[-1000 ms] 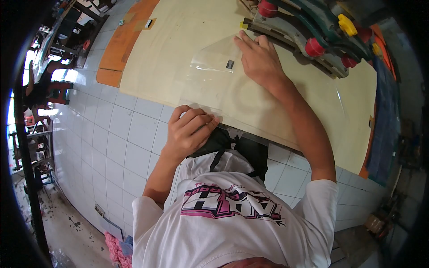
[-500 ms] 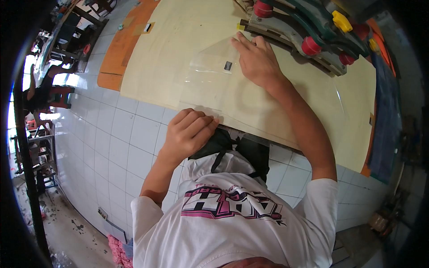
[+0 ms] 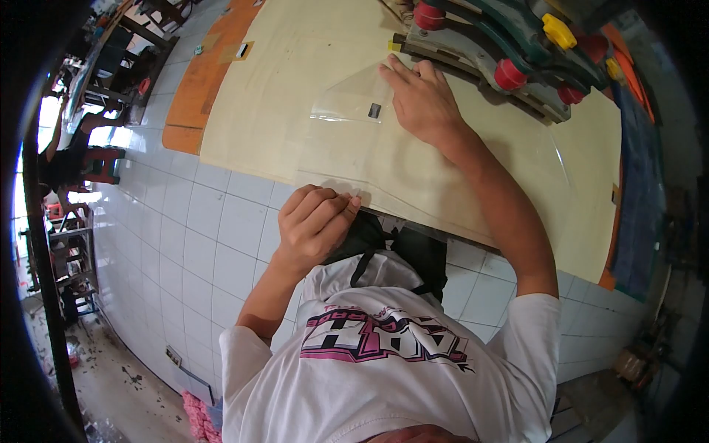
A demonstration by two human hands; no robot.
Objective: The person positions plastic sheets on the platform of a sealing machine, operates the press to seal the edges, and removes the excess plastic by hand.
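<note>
A clear plastic sheet (image 3: 336,140) with creases and glints lies on the cream-coloured tabletop (image 3: 258,122). At the table's near edge, my left hand (image 3: 314,225) is closed, thumb and fingers pinched at the sheet's near corner. Farther up, my right hand (image 3: 427,103) rests on the sheet's far part with fingers stretched out and index fingertip close to its upper edge. Just left of that hand is a small dark square (image 3: 375,111), seen on or through the plastic. Both palms are hidden.
A green and grey device with red knobs (image 3: 509,74) and a yellow knob (image 3: 559,32) stands beyond my right hand. An orange board (image 3: 185,122) shows at the table's left edge. Another person (image 3: 63,159) is at far left, beside a red stool (image 3: 103,164).
My left hand has shifted very slightly down towards my body, still pinched. The right hand stays almost in place on the sheet, and the view has tilted a little.
</note>
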